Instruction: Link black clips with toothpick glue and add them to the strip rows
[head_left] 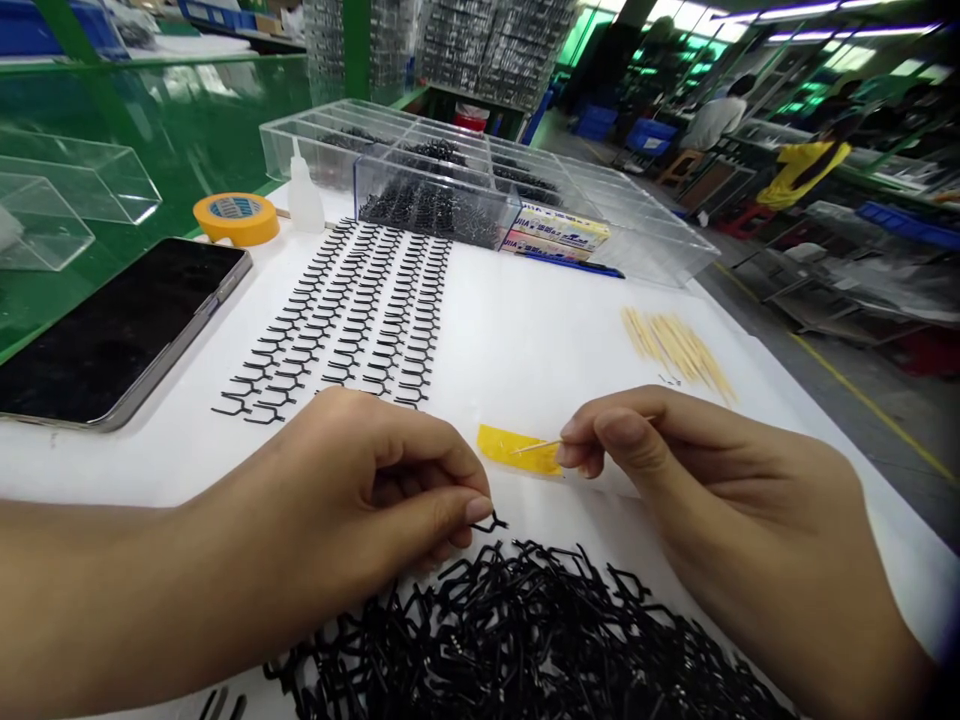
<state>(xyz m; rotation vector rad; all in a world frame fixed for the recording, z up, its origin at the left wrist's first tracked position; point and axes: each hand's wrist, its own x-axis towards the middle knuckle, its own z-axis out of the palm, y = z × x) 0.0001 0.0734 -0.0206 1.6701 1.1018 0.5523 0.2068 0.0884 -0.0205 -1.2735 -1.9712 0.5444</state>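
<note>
Pinched between thumb and fingers of my left hand is a small black bent piece, its forked end showing past the thumb. My right hand grips a wooden toothpick, whose tip is over a yellow tape strip on the white surface. Below both hands lies a large heap of black bent pieces. Beyond my left hand, similar pieces stand in several neat rows.
A phone, an orange tape roll and a white bottle are at the left. A clear divided tray spans the back. Toothpicks lie at the right. People sit farther back, one in a yellow top.
</note>
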